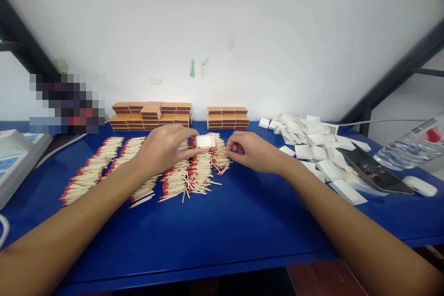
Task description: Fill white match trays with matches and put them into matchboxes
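Note:
My left hand [164, 145] holds a small white matchbox tray [206, 141] between thumb and fingers, above the matches. The tray's open side faces me; whether any match lies in it I cannot tell. Just right of it, my right hand [248, 150] is closed, its fingertips at the edge of the rightmost pile of matches [219, 162]. Whatever those fingers may pinch is hidden. Red-headed wooden matches [95, 171] lie in several long slanting rows, partly covered by my left hand and forearm. A few loose matches [187, 189] stick out toward me.
Orange-brown matchboxes [149, 115] stand stacked along the wall, with a smaller stack [228, 118] to their right. White matchbox trays [315, 143] are heaped at the right, beside a phone [376, 171], a white case [419, 185] and a clear plastic bottle [412, 143]. A white power strip [22, 162] lies left.

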Available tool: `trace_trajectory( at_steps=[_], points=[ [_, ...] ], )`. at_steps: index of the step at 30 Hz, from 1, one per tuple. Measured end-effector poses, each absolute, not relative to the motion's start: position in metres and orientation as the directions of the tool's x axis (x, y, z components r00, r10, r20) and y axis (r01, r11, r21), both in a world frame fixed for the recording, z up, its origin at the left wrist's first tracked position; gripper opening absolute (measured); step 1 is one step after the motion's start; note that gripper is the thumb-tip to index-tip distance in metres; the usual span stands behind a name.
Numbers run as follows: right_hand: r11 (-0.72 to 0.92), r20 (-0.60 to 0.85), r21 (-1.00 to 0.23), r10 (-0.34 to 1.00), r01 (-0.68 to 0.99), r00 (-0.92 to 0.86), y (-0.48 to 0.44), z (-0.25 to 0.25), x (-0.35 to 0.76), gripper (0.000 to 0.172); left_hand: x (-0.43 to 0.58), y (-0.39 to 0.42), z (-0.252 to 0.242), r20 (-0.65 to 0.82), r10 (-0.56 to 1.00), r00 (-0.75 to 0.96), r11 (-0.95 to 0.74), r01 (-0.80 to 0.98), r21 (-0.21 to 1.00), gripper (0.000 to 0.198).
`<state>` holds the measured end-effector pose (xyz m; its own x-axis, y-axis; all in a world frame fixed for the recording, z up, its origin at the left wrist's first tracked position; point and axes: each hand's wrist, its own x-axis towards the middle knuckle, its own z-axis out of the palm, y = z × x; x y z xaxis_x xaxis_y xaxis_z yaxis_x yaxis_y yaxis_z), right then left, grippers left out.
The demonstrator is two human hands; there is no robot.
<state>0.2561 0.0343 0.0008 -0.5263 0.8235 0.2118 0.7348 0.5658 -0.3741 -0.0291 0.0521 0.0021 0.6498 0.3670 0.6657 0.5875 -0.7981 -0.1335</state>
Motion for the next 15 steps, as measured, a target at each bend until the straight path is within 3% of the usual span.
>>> trace_trajectory(
  at_steps=[15],
  points=[
    [0.575, 0.172, -0.39, 0.813, 0.72, -0.556, 0.0336, -0.0026, 0.2515, 0.009, -0.0321, 0.0549, 0.0012, 0.662, 0.321, 0.677, -0.83, 0.538, -0.146, 0.039]
  ],
)
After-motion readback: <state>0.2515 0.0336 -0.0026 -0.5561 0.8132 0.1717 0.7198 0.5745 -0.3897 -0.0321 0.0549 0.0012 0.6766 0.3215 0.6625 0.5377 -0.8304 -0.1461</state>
